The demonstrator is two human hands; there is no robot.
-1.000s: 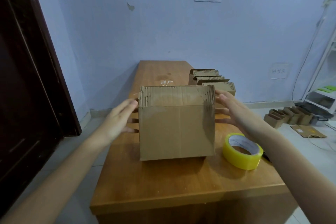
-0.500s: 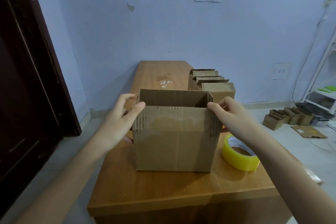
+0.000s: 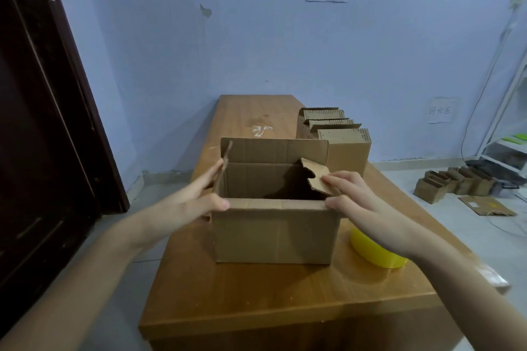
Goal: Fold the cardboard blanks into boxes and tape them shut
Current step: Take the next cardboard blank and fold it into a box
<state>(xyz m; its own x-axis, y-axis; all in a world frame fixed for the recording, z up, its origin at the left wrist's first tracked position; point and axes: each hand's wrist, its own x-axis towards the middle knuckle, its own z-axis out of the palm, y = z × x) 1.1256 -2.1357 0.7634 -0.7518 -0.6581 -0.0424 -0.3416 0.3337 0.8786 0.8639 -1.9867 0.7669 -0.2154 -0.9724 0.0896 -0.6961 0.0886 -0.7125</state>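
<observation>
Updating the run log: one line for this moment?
box: open | left hand: gripping rim | right hand: folding side flap | tape: idle

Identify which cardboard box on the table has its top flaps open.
The box between both hands, beside the tape. The stacked boxes behind look closed.
</observation>
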